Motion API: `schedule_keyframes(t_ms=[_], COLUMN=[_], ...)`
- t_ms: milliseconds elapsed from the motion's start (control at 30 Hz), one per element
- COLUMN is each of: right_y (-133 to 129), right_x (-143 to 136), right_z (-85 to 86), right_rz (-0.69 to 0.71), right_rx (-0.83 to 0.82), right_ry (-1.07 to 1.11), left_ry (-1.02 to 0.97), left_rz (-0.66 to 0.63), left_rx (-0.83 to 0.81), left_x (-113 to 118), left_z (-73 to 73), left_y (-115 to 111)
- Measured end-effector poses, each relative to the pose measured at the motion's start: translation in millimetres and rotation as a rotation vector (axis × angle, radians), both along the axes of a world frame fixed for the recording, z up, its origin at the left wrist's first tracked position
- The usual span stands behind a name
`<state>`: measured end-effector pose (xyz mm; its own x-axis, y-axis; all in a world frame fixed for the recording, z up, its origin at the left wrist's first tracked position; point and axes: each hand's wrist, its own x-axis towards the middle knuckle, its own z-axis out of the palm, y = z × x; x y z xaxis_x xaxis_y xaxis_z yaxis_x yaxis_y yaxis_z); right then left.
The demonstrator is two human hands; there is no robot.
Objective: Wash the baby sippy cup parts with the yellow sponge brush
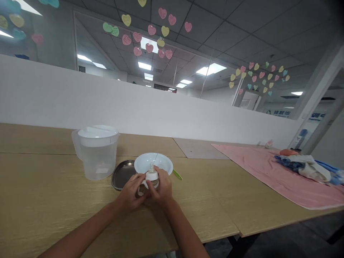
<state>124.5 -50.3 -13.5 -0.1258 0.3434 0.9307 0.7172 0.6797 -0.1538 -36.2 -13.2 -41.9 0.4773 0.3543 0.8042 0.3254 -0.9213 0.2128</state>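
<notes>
In the head view, both hands are closed around a small baby bottle (152,176) with a white collar and a clear teat, held roughly upright above the worktop (199,204), in front of a white bowl (141,160). The left hand (131,193) has its fingers curled about the bottle's left side; the right hand (163,188) grips the collar and the right side, its fingers near the teat. A dark metal tray (122,175) lies to the left of the bowl, with a lidded plastic pitcher (99,157) beyond it and a green-handled tool (177,174) just beside the bowl's right edge. As a judgement, a collar seated crooked could leak, and a slack left grip could let the body twist or slip. Fingers straying onto the teat could soil it, and an elbow swung wide might knock the pitcher.
</notes>
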Motion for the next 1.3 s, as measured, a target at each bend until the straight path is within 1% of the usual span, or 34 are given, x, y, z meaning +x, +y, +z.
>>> schedule_keyframes(t_ms=[133,233,367,500,567,700,767,867,967,1100,1300], right_y=[-2,-4,-3,1,3,6,8,10,10,9,14], right_x=[-3,-4,-5,-4,-3,3,7,14,20,26,33], right_z=[2.4,1.4,-2.2,-1.4,2.5,11.8,14.7,17.0,18.9,22.1,21.2], right_rz=[0.012,0.017,-0.003,-0.063,-0.102,-0.153,-0.122,-0.034,-0.016,-0.042,0.004], right_rx=[0.069,0.114,0.093,0.063,0.073,0.108,0.088,0.014,-0.037,-0.006,0.046], right_ry=[0.118,0.153,0.224,0.476,0.609,0.803,0.928,1.145,1.287,1.339,1.417], left_ry=[0.034,0.043,0.052,0.053,0.062,0.069,0.075,0.081,0.082,0.086,0.100], left_rz=[-0.007,-0.012,-0.011,0.025,0.033,0.039,0.041,0.044,0.049,0.048,0.031], left_rx=[-0.018,-0.036,-0.062,-0.065,-0.059,-0.042,-0.035,-0.039,-0.048,-0.053,-0.072], left_x=[1,2,2,1,1,0,0,0,0,0,0], left_z=[2.1,3.7,4.0,3.2,3.4,5.3,6.5,7.6,8.0,8.4,8.9], left_y=[-1,-2,-2,-2,-2,-3,-3,-3,-4,-4,-4])
